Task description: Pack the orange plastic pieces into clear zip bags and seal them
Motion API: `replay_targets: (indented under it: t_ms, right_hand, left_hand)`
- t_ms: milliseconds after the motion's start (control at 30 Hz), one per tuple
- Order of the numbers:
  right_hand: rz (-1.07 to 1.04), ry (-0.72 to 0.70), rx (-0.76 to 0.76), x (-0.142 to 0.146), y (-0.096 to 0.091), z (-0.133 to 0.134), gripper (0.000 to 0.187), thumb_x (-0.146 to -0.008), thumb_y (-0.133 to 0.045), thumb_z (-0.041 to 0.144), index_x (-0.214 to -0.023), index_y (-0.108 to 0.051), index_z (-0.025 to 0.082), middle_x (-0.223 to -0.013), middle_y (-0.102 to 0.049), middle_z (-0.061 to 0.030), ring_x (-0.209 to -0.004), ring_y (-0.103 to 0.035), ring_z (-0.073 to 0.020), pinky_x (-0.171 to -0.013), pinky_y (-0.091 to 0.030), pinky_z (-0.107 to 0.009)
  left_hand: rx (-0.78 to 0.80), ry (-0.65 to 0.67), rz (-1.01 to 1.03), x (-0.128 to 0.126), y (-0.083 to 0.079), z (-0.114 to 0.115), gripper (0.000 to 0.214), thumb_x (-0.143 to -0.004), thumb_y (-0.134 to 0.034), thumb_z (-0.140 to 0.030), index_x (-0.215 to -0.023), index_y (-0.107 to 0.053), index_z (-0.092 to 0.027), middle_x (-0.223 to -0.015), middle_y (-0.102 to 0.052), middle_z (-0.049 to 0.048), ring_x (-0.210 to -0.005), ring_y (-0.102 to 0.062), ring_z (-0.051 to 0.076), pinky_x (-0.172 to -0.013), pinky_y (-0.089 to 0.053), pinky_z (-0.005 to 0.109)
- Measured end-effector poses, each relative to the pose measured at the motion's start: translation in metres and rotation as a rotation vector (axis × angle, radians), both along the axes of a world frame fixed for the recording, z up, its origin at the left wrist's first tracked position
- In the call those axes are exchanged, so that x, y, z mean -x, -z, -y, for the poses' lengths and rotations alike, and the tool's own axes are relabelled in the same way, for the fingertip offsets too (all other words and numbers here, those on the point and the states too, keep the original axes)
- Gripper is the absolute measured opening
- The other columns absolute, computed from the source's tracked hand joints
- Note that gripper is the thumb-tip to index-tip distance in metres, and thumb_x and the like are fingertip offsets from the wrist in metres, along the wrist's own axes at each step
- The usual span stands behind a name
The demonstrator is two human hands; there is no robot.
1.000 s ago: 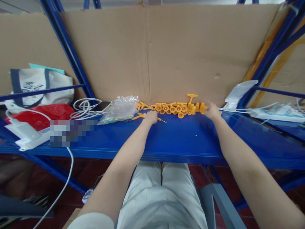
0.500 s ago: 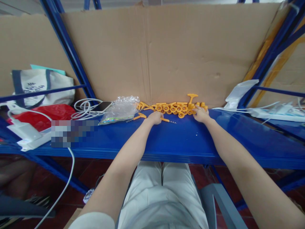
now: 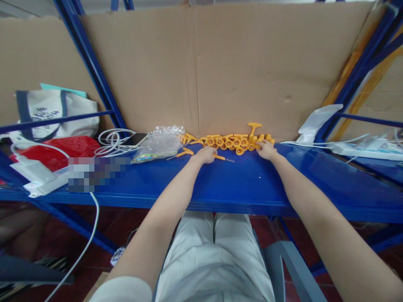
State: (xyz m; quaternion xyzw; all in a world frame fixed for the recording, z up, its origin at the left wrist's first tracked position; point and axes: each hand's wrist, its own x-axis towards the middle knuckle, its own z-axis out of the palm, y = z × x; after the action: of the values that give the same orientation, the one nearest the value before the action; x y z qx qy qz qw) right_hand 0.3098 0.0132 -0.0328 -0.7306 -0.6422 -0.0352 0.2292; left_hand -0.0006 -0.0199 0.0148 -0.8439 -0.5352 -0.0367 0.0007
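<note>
Our left hand clamps an orange ridged piece; right of that grip, our right hand touches the orange pile, though we cannot tell its closure.

Left hand holds orange piece; right hand at yellow pile.

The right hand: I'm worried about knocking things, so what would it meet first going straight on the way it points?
The right hand would first meet the yellow pieces at the right part of the pile; depth is unclear, so it may already touch them.
</note>
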Motion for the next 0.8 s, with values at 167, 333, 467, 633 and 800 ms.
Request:
replay_targets:
  t_ms: [167, 333, 467, 633, 800]
  right_hand:
    - [-0.020, -0.048, 0.053, -0.005, 0.006, -0.010, 0.059, -0.080, -0.047, 0.028, -0.137, -0.060, 0.022, -0.146, -0.051, -0.0186, -0.137, -0.044, -0.0427, -0.104, -0.034, -0.073]
    - [-0.048, 0.054, -0.015, 0.003, -0.006, 0.008, 0.050, -0.083, -0.048, 0.027, -0.131, -0.061, 0.021, -0.142, -0.053, -0.0204, -0.134, -0.048, -0.0413, -0.104, -0.037, -0.070]
    - [-0.076, 0.056, -0.187, 0.010, -0.019, 0.019, 0.034, -0.087, -0.048, 0.027, -0.118, -0.059, 0.019, -0.128, -0.059, -0.0207, -0.119, -0.059, -0.0366, -0.098, -0.047, -0.058]
    - [-0.087, -0.180, -0.211, 0.016, -0.029, 0.020, 0.037, -0.078, -0.056, 0.014, -0.115, -0.054, 0.018, -0.117, -0.066, -0.0151, -0.105, -0.065, -0.0296, -0.094, -0.051, -0.046]
    - [-0.006, -0.465, -0.129, 0.034, -0.032, 0.024, 0.027, -0.077, -0.061, 0.015, -0.104, -0.063, 0.021, -0.112, -0.071, -0.0095, -0.105, -0.067, -0.0296, -0.094, -0.051, -0.048]
  left_hand:
    - [0.015, 0.011, -0.009, -0.001, 0.000, -0.001, 0.040, -0.088, -0.051, -0.014, -0.124, -0.067, -0.024, -0.128, -0.068, 0.0059, -0.118, -0.062, 0.022, -0.098, -0.048, 0.026]
    - [0.017, 0.028, 0.000, -0.003, -0.001, 0.000, 0.035, -0.090, -0.049, -0.015, -0.119, -0.066, -0.020, -0.125, -0.070, 0.0070, -0.116, -0.064, 0.022, -0.096, -0.048, 0.026]
    - [-0.020, 0.015, 0.083, -0.003, 0.000, -0.001, 0.034, -0.093, -0.047, -0.020, -0.122, -0.064, -0.020, -0.126, -0.069, 0.0074, -0.116, -0.064, 0.022, -0.095, -0.049, 0.026]
    - [-0.080, 0.008, 0.150, -0.001, 0.001, -0.005, 0.035, -0.092, -0.049, -0.019, -0.123, -0.063, -0.020, -0.128, -0.068, 0.0086, -0.116, -0.064, 0.023, -0.098, -0.049, 0.029]
    - [-0.113, -0.002, 0.162, 0.001, 0.004, -0.007, 0.031, -0.091, -0.050, -0.018, -0.119, -0.064, -0.018, -0.125, -0.068, 0.0107, -0.114, -0.064, 0.024, -0.096, -0.050, 0.030]
